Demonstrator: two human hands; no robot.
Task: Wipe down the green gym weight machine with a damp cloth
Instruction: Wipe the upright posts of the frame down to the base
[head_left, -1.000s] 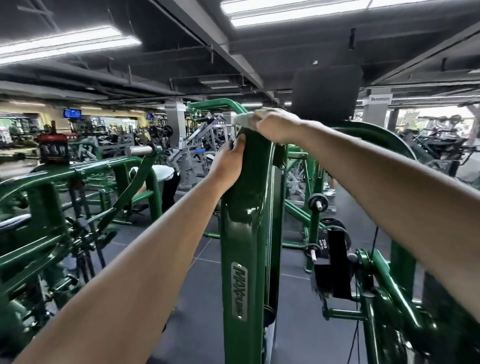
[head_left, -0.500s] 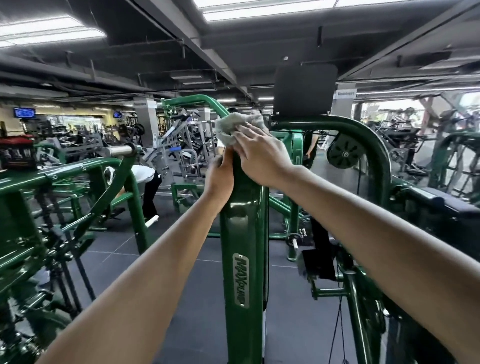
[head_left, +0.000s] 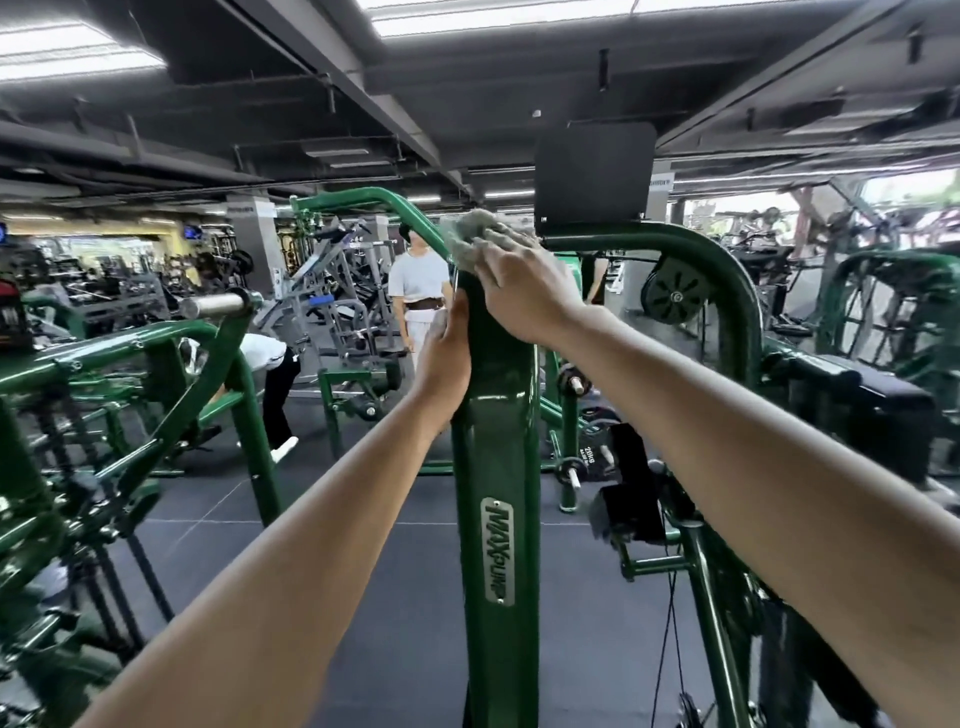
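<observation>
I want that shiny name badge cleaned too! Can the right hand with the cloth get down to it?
Probably yes. The right hand presses the cloth atop the same green post; nothing covers the badge below.

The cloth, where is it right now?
In the head view, the cloth sits at the top of the green post, under the right hand, just left of the black pad.
</observation>
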